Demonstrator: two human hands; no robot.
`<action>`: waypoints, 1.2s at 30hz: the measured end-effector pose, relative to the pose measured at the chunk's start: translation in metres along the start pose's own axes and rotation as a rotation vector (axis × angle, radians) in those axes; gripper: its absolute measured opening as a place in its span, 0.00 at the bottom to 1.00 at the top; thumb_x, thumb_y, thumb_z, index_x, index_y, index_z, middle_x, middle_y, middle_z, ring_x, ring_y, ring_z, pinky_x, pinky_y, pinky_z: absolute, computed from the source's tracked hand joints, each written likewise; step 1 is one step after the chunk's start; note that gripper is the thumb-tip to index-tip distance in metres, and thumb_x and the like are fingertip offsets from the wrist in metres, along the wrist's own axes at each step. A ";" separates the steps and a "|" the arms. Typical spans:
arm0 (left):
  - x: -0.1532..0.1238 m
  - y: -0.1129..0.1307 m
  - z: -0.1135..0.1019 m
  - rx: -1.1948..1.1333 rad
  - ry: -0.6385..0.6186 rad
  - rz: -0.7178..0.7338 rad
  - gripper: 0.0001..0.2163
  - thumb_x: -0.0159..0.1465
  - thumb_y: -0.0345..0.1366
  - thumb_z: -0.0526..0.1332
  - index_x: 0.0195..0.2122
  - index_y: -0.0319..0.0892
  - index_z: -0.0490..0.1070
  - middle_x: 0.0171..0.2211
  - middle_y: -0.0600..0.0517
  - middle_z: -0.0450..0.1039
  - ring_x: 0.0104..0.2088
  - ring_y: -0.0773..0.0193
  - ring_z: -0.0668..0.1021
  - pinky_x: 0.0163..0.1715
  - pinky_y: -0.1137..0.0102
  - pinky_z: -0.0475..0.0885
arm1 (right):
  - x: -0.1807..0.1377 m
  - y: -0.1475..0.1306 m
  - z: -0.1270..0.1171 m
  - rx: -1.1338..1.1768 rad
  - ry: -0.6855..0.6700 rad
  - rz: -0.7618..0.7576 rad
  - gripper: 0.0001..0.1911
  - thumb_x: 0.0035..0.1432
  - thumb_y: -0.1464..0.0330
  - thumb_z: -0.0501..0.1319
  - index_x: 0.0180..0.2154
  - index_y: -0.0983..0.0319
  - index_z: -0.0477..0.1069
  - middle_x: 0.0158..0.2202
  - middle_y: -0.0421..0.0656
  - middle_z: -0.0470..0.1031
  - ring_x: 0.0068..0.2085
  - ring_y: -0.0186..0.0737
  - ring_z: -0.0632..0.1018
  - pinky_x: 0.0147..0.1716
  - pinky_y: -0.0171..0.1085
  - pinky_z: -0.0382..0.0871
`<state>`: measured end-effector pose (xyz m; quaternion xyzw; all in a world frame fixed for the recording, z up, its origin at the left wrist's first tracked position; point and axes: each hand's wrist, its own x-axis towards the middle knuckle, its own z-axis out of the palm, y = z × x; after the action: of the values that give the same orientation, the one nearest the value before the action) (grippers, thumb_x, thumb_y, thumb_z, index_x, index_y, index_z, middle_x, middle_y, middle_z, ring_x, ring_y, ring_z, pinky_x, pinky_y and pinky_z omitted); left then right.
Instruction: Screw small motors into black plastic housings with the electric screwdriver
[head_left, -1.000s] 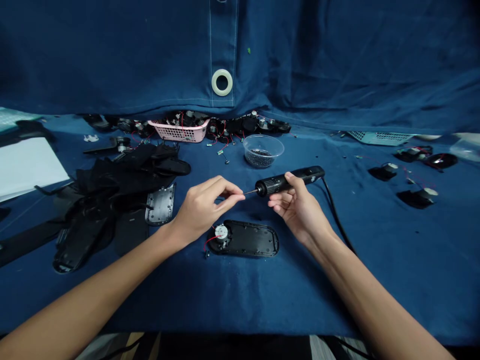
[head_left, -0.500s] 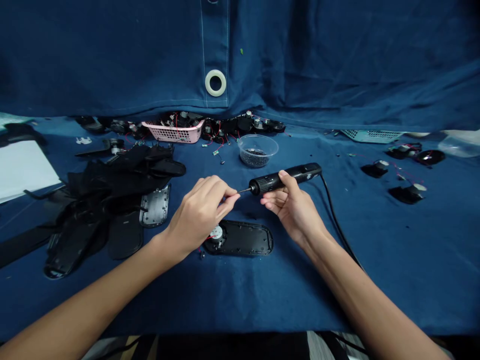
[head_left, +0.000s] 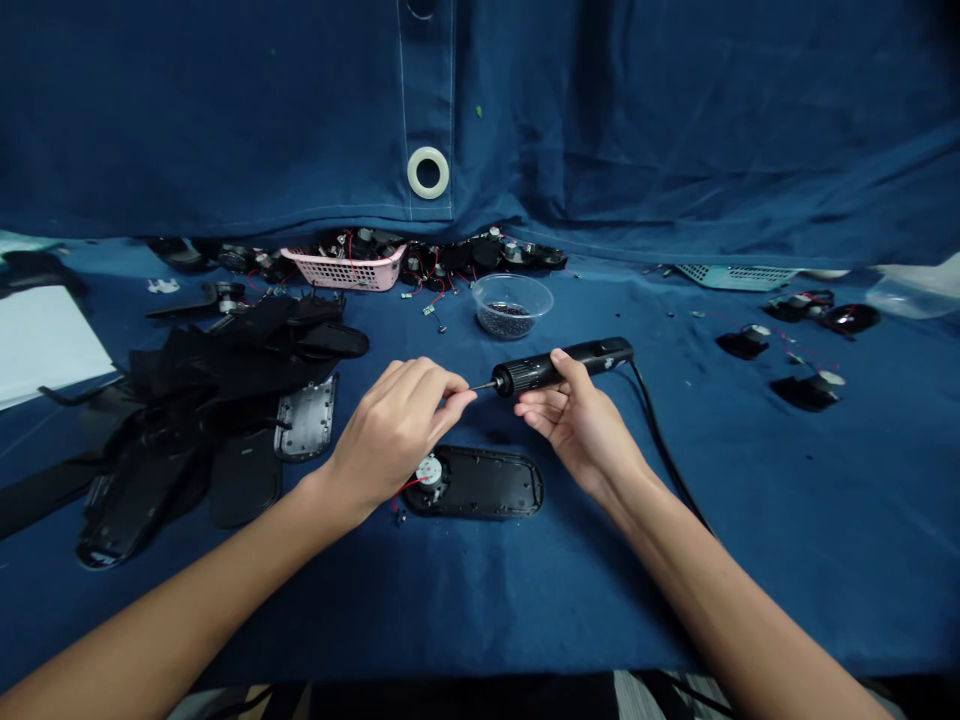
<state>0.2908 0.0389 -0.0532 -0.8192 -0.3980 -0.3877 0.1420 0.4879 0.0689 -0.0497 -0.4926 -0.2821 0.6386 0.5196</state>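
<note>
My right hand is closed around a black corded electric screwdriver, held level with its bit to the left. The fingertips of my left hand pinch the end of the thin metal bit; whether a screw sits there too is hidden by the fingers. Below both hands, a black oblong plastic housing lies on the blue cloth, its inner side up. A round silver motor with red wires sits at its left end, partly behind my left wrist.
Behind my hands stands a clear bowl of small dark pieces. Black plastic parts are heaped on the left. A pink basket and a teal basket stand at the back. Wired motor parts lie right; the screwdriver's cord trails by my right forearm.
The view has shifted slightly. Both hands keep nearly the same pose, left fingertips still at the bit and right hand still around the electric screwdriver.
</note>
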 end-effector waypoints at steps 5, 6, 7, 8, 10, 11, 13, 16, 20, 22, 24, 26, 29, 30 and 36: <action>0.000 -0.002 0.004 -0.076 0.018 -0.015 0.01 0.67 0.30 0.59 0.38 0.40 0.68 0.34 0.51 0.73 0.34 0.66 0.74 0.38 0.68 0.69 | 0.000 0.001 0.001 0.020 -0.023 0.033 0.20 0.61 0.58 0.60 0.28 0.69 0.73 0.24 0.48 0.77 0.23 0.34 0.79 0.25 0.28 0.76; 0.000 -0.003 0.005 -0.091 0.009 -0.018 0.01 0.67 0.30 0.59 0.38 0.40 0.68 0.34 0.51 0.73 0.34 0.66 0.74 0.38 0.68 0.69 | 0.000 0.001 0.001 0.020 -0.028 0.037 0.20 0.61 0.58 0.60 0.28 0.69 0.73 0.24 0.48 0.77 0.23 0.34 0.79 0.25 0.28 0.76; 0.000 -0.003 0.005 -0.103 0.001 -0.020 0.01 0.67 0.31 0.59 0.39 0.40 0.68 0.34 0.51 0.73 0.35 0.66 0.74 0.38 0.68 0.69 | 0.000 0.002 0.001 0.021 -0.031 0.041 0.20 0.61 0.57 0.60 0.29 0.69 0.73 0.24 0.48 0.77 0.23 0.34 0.79 0.25 0.28 0.76; 0.000 -0.003 0.004 -0.110 -0.005 -0.022 0.02 0.66 0.31 0.59 0.40 0.40 0.68 0.35 0.51 0.73 0.36 0.65 0.74 0.38 0.68 0.69 | 0.000 0.002 0.001 0.022 -0.034 0.045 0.19 0.61 0.57 0.60 0.29 0.68 0.73 0.24 0.48 0.77 0.23 0.34 0.79 0.25 0.28 0.76; -0.001 -0.003 0.003 -0.106 -0.007 -0.023 0.06 0.66 0.32 0.61 0.43 0.41 0.67 0.38 0.49 0.73 0.39 0.63 0.75 0.41 0.66 0.69 | -0.001 0.001 0.001 0.026 -0.034 0.049 0.19 0.60 0.57 0.61 0.29 0.68 0.73 0.24 0.47 0.77 0.23 0.34 0.79 0.25 0.28 0.77; -0.001 -0.003 0.002 -0.097 0.000 -0.020 0.09 0.65 0.33 0.61 0.45 0.41 0.66 0.40 0.48 0.73 0.41 0.61 0.75 0.42 0.64 0.69 | -0.001 0.001 0.000 0.028 -0.033 0.048 0.18 0.60 0.57 0.61 0.29 0.68 0.72 0.24 0.47 0.77 0.23 0.34 0.79 0.25 0.28 0.77; -0.001 -0.004 0.000 -0.082 0.034 -0.018 0.13 0.63 0.32 0.62 0.48 0.42 0.64 0.43 0.47 0.72 0.44 0.59 0.74 0.44 0.61 0.69 | -0.001 0.000 0.000 0.032 -0.033 0.047 0.18 0.60 0.57 0.61 0.29 0.67 0.72 0.24 0.47 0.77 0.23 0.34 0.79 0.25 0.28 0.77; -0.002 -0.005 -0.002 -0.067 0.102 -0.013 0.14 0.61 0.29 0.62 0.46 0.43 0.64 0.42 0.47 0.72 0.43 0.57 0.75 0.44 0.60 0.68 | -0.001 -0.001 -0.001 0.038 -0.030 0.050 0.18 0.60 0.57 0.61 0.28 0.67 0.72 0.24 0.47 0.77 0.23 0.34 0.79 0.24 0.28 0.77; -0.003 -0.006 -0.002 -0.045 0.111 -0.010 0.11 0.60 0.28 0.62 0.42 0.42 0.65 0.39 0.49 0.72 0.40 0.59 0.74 0.42 0.61 0.68 | -0.001 -0.002 0.000 0.045 -0.021 0.050 0.18 0.60 0.58 0.61 0.28 0.67 0.72 0.24 0.47 0.77 0.23 0.34 0.79 0.24 0.27 0.77; -0.003 -0.006 -0.001 -0.046 0.097 -0.017 0.09 0.60 0.27 0.62 0.41 0.42 0.65 0.38 0.49 0.72 0.39 0.59 0.74 0.40 0.62 0.67 | -0.002 -0.002 0.000 0.047 -0.015 0.048 0.18 0.60 0.58 0.61 0.29 0.68 0.72 0.24 0.47 0.77 0.23 0.34 0.79 0.24 0.28 0.77; -0.003 -0.006 0.001 -0.047 0.089 -0.029 0.08 0.61 0.27 0.62 0.39 0.42 0.65 0.37 0.50 0.72 0.38 0.60 0.74 0.40 0.62 0.67 | -0.003 -0.002 0.001 0.047 -0.014 0.049 0.18 0.60 0.59 0.61 0.29 0.68 0.72 0.24 0.47 0.77 0.23 0.34 0.79 0.24 0.28 0.77; -0.003 -0.005 0.002 -0.046 0.093 -0.033 0.07 0.61 0.27 0.61 0.39 0.42 0.65 0.36 0.50 0.73 0.37 0.61 0.74 0.39 0.63 0.67 | -0.004 -0.002 0.001 0.049 -0.020 0.050 0.18 0.61 0.59 0.61 0.29 0.68 0.73 0.24 0.47 0.77 0.23 0.34 0.79 0.24 0.28 0.77; 0.001 -0.003 0.004 -0.037 0.097 -0.013 0.06 0.63 0.26 0.60 0.39 0.42 0.65 0.35 0.51 0.73 0.36 0.62 0.74 0.39 0.64 0.67 | -0.004 -0.002 0.000 0.064 -0.022 0.041 0.18 0.61 0.59 0.61 0.29 0.69 0.73 0.23 0.47 0.77 0.23 0.34 0.79 0.24 0.28 0.76; 0.002 -0.003 0.005 -0.032 0.097 -0.002 0.06 0.63 0.26 0.59 0.39 0.42 0.65 0.34 0.51 0.73 0.36 0.62 0.74 0.39 0.64 0.67 | -0.004 -0.002 -0.001 0.069 -0.016 0.037 0.18 0.61 0.60 0.61 0.29 0.68 0.72 0.23 0.47 0.77 0.23 0.34 0.79 0.24 0.28 0.76; 0.012 -0.004 0.009 -0.071 0.105 0.059 0.05 0.63 0.26 0.59 0.38 0.41 0.65 0.34 0.51 0.73 0.37 0.63 0.75 0.41 0.64 0.66 | -0.002 -0.006 -0.002 0.094 0.019 0.033 0.18 0.63 0.61 0.59 0.27 0.68 0.71 0.22 0.46 0.76 0.22 0.33 0.79 0.23 0.27 0.75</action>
<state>0.2970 0.0531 -0.0507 -0.8136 -0.3520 -0.4395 0.1449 0.4920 0.0683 -0.0440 -0.4785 -0.2385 0.6549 0.5341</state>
